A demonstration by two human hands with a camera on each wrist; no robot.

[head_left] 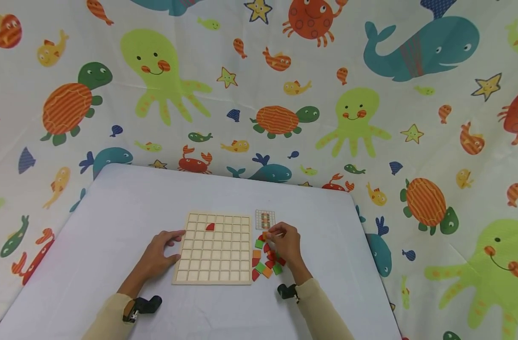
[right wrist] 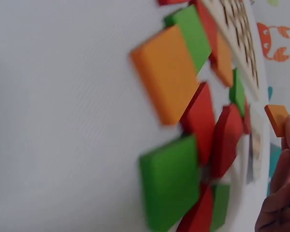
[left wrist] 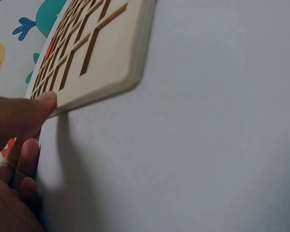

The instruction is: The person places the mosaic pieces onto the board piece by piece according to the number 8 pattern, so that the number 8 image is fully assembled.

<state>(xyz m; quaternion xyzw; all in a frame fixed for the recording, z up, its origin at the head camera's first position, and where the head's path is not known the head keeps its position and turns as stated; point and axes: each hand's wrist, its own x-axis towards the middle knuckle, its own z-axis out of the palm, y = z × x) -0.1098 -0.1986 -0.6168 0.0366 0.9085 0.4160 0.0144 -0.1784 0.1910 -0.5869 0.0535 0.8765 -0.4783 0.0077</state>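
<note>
A wooden grid board lies in front of me, with one red quarter-round tile in a cell of its second row from the top. My left hand rests against the board's left edge, index finger and thumb spread apart along it. In the left wrist view the thumb touches the rim. Between thumb and fingertips, my right hand pinches an orange square tile, raised above the table beside the pattern card. Below that hand are loose tiles, among them a green square and an orange square.
Several red, green and orange tiles lie scattered along the board's right side, some overlapping. The white-covered table extends around the board. Behind it hangs a curtain printed with sea animals.
</note>
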